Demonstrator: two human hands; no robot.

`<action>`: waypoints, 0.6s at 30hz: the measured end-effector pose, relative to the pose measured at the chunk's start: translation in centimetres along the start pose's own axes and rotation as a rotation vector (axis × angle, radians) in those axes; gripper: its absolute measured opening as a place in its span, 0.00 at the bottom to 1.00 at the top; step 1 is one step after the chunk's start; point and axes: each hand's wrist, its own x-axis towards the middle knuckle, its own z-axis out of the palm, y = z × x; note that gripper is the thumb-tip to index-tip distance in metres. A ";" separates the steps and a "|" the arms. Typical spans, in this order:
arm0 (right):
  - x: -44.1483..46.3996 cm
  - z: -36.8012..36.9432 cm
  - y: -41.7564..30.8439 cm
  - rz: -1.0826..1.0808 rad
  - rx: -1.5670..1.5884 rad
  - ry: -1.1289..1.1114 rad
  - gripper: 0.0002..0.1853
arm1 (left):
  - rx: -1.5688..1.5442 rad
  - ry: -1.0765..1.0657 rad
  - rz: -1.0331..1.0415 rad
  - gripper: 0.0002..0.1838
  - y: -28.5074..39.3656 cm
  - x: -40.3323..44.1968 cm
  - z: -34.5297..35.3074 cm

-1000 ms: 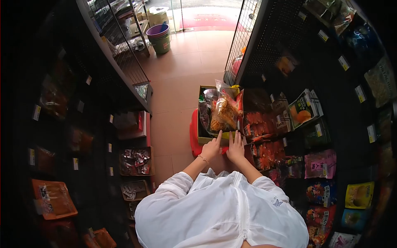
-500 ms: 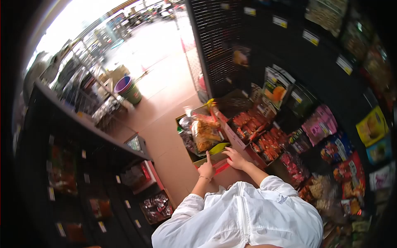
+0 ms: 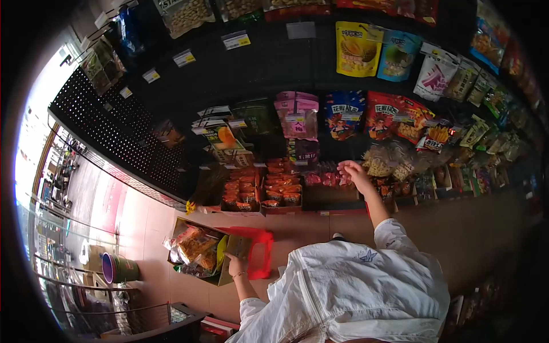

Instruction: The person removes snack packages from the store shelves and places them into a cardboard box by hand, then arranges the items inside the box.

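Observation:
At the lower left, my left hand [image 3: 235,266] grips the edge of an open cardboard box [image 3: 238,246], with some of its fingers hidden. The box stands on the floor, filled with clear snack bags [image 3: 197,246] and a yellow-green packet [image 3: 221,249]. A red plastic strip or bag [image 3: 262,254] lies beside the raised flap. My right hand [image 3: 353,170] is stretched toward the low shelf, empty, its fingers loosely bent and apart. Near it are small pink-red packets [image 3: 329,176] and clear bags of pale snacks [image 3: 377,162].
Orange-red packets [image 3: 283,187] fill boxes on the bottom shelf. Hanging bags, including a yellow pouch [image 3: 357,50] and a blue bag [image 3: 343,114], cover the dark rack. A perforated end panel [image 3: 123,137] and a purple-green bucket [image 3: 119,267] are at left.
My view has swung right toward the rack, so the cardboard box now appears farther left. My right hand has left the box and reached out to the shelf; my left hand stays at the box.

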 end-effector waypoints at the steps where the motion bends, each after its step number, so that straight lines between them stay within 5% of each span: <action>1: -0.4 -1.2 -1.3 -0.022 0.109 0.050 0.10 | 0.020 -0.007 0.010 0.49 -0.2 0.6 0.3; 7: 0.0 -6.2 -3.8 -0.165 0.629 0.095 0.12 | 0.055 0.008 -0.013 0.51 0.7 0.4 -0.1; 13: 3.5 -5.6 -7.8 -0.279 1.383 -0.259 0.16 | -0.031 -0.039 -0.111 0.53 0.3 -0.5 -0.4; 18: 10.0 -5.7 -10.8 -0.340 1.473 -0.222 0.17 | -0.133 -0.060 -0.156 0.55 0.0 -0.1 0.6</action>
